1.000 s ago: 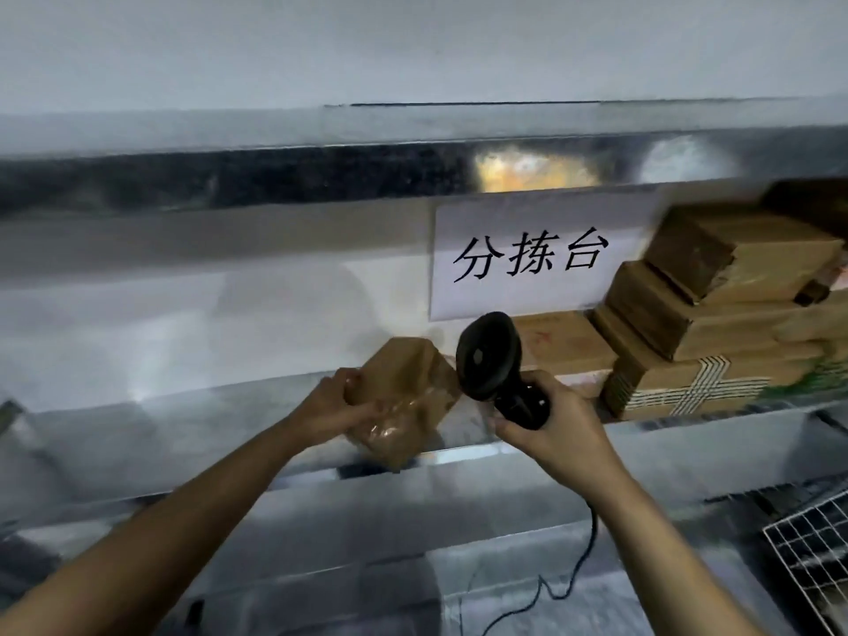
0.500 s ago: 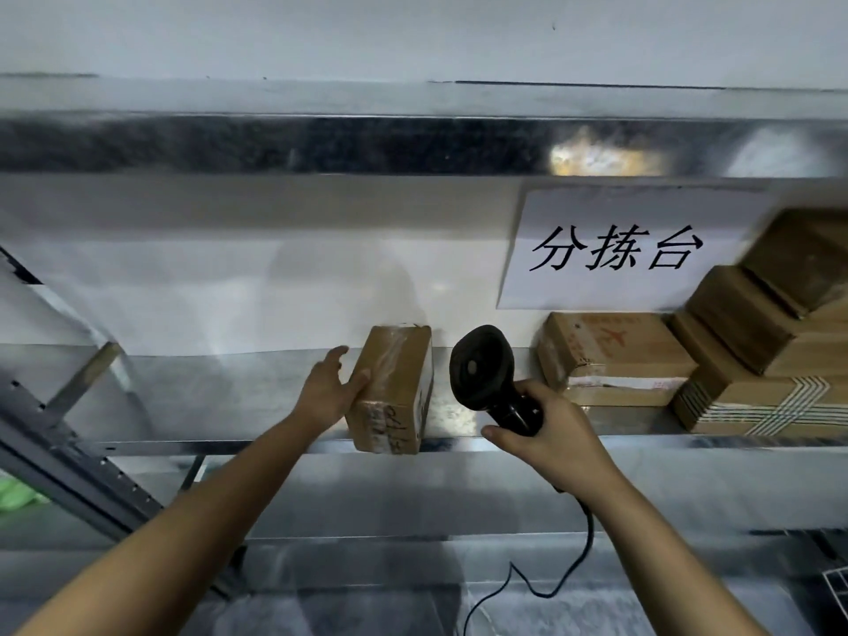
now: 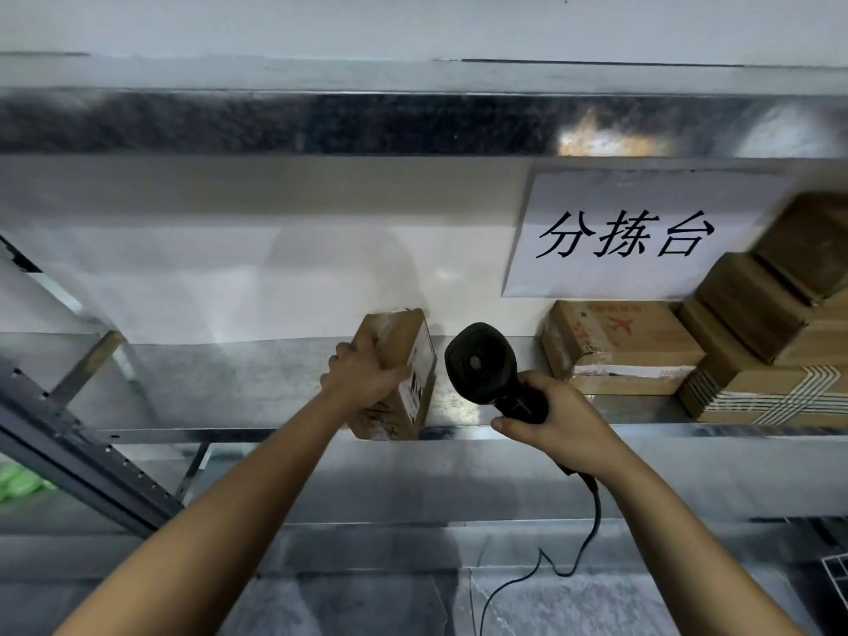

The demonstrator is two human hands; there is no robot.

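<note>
A small brown cardboard parcel (image 3: 404, 351) wrapped in clear tape stands on the metal shelf (image 3: 229, 383), with a white barcode label on its right face. My left hand (image 3: 362, 376) lies over its top and left side, fingers wrapped around it. My right hand (image 3: 557, 422) grips the handle of a black barcode scanner (image 3: 482, 364), whose round head sits just right of the parcel. The scanner's black cable (image 3: 592, 539) hangs down below my wrist.
Several taped cardboard boxes (image 3: 619, 346) are stacked on the shelf at the right, under a white paper sign (image 3: 633, 231) with black characters. A grey slotted upright (image 3: 69, 452) slants at the left. A wire basket corner (image 3: 837, 576) shows at the lower right.
The parcel went from held in the air to standing on the shelf, and my left hand has shifted from its left side onto its top. The scanner stays beside it.
</note>
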